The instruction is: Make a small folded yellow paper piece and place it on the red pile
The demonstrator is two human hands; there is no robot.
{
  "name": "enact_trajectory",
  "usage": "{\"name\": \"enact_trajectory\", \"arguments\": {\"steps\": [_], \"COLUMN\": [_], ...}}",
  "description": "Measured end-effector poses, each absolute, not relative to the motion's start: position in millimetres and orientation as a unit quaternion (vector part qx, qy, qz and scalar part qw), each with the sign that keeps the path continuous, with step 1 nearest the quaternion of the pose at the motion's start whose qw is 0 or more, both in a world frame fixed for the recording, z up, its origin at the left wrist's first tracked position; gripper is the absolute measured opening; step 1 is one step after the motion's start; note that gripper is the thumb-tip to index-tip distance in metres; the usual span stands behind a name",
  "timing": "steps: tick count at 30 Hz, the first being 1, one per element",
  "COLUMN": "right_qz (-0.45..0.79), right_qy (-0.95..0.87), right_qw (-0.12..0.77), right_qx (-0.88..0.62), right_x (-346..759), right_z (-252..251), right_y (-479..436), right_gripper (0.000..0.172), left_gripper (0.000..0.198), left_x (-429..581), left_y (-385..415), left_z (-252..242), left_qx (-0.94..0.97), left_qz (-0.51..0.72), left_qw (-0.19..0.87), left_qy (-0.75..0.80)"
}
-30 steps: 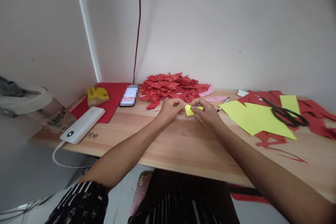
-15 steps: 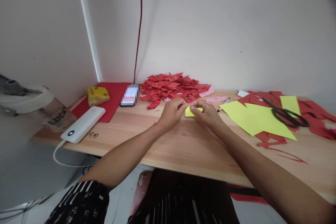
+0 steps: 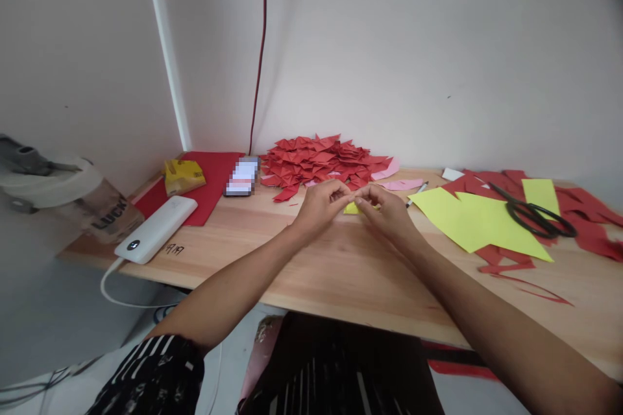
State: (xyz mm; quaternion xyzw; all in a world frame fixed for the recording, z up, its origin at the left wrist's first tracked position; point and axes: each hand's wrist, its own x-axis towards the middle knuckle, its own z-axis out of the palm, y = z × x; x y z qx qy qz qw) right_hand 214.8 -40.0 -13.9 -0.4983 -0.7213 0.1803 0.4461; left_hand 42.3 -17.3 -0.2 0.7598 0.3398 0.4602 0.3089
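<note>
A small yellow paper piece (image 3: 351, 209) lies low over the wooden table (image 3: 316, 272), mostly covered by my fingers. My left hand (image 3: 322, 203) pinches its left side with bent fingers. My right hand (image 3: 385, 209) pinches its right side, fingertips meeting the left hand's above the paper. Just behind my hands lies a heap of folded red paper triangles (image 3: 324, 161).
A large yellow sheet (image 3: 474, 220) and black scissors (image 3: 530, 215) lie to the right among red paper scraps (image 3: 584, 217). A pen (image 3: 415, 194) and pink paper (image 3: 402, 184) lie near my right hand. On the left are a white power bank (image 3: 156, 229), a phone (image 3: 241, 177) and red card (image 3: 207, 181).
My two hands have drawn closer together over the yellow piece, so that less of it shows now. It sits lower, near the table top.
</note>
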Motion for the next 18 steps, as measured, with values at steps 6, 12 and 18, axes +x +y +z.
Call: {"name": "enact_trajectory", "arguments": {"steps": [6,12,18], "right_qz": [0.156,0.134,0.136], "right_qy": [-0.715,-0.72,-0.711], "right_qw": [0.451,0.451,0.455], "right_qx": [-0.511,-0.51,-0.518], "right_x": [214.5,214.0,214.6], "right_z": [-11.9,-10.1,-8.5], "right_y": [-42.3,-43.3,-42.9], "right_gripper": [0.013,0.012,0.012], "left_gripper": [0.01,0.008,0.008], "left_x": [42.0,41.7,41.8], "left_y": [-17.7,-18.8,-19.6], "left_z": [-2.0,-1.8,0.5], "left_qx": [0.763,0.748,0.74], "left_qz": [0.473,0.502,0.504], "left_qw": [0.288,0.281,0.288], "left_qy": [0.334,0.33,0.339]}}
